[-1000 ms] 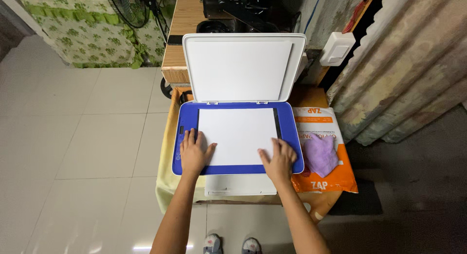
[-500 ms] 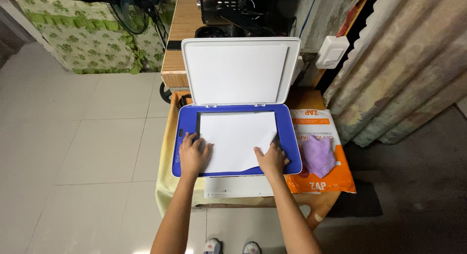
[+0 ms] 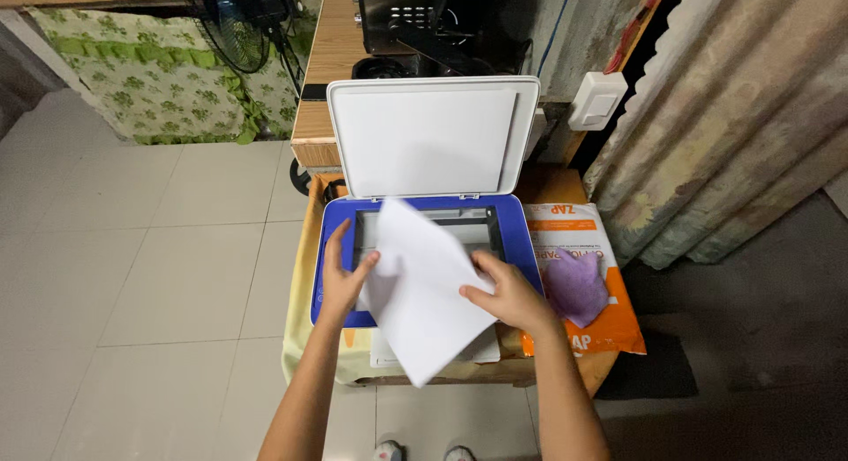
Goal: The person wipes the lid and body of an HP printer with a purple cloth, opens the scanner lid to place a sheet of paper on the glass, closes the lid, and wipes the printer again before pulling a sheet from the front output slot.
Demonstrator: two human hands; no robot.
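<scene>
Paper, a plain white sheet (image 3: 424, 293), pinched in my right hand (image 3: 508, 293) and left hand (image 3: 340, 275), is clear of the blue flatbed scanner (image 3: 512, 240); white lid (image 3: 433, 139) not yet shut.

Pale glossy floor tiles (image 3: 150, 249), green floral curtain (image 3: 132, 81), wooden desk (image 3: 329, 64), standing fan (image 3: 234, 19), corrugated wall (image 3: 733, 117)

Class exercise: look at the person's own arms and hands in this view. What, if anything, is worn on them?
Both forearms are bare as far as the frame shows: no sleeves reach them. The left hand and right hand wear no gloves, and no watch, bracelet or ring can be seen. Fingernails look short and unpainted.
</scene>
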